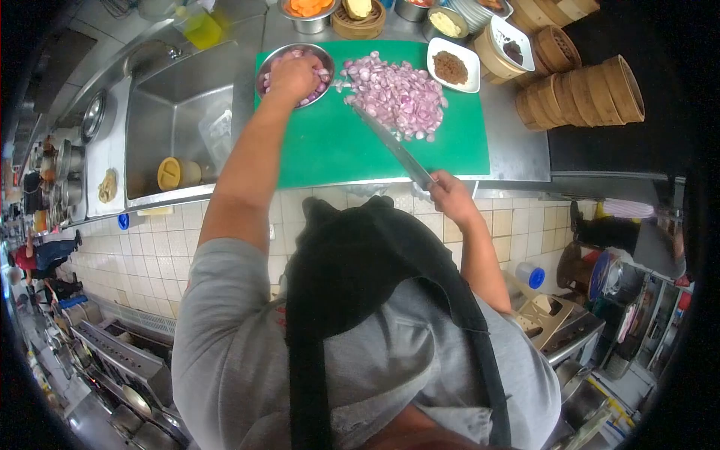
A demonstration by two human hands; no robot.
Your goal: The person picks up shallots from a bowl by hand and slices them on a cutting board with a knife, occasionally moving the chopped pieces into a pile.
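Note:
My left hand [295, 77] reaches into a round steel bowl [262, 69] of peeled shallots [324, 76]. Its fingers curl down among them and the fingertips are hidden, so what they grip does not show. A long kitchen knife [397, 150] is held by its handle in my right hand [451, 196], fingers wrapped round it. The blade slants up and left over the green cutting board [315, 154], its tip near a wide pile of sliced shallots [397, 94].
Left of the board lies a steel sink [180, 112] with a yellow-lidded container [178, 174]. Beyond the board stand a white dish of brown crumbly food [451, 69] and a bowl of orange slices [307, 7]. Stacked bamboo steamers [585, 94] lean at right.

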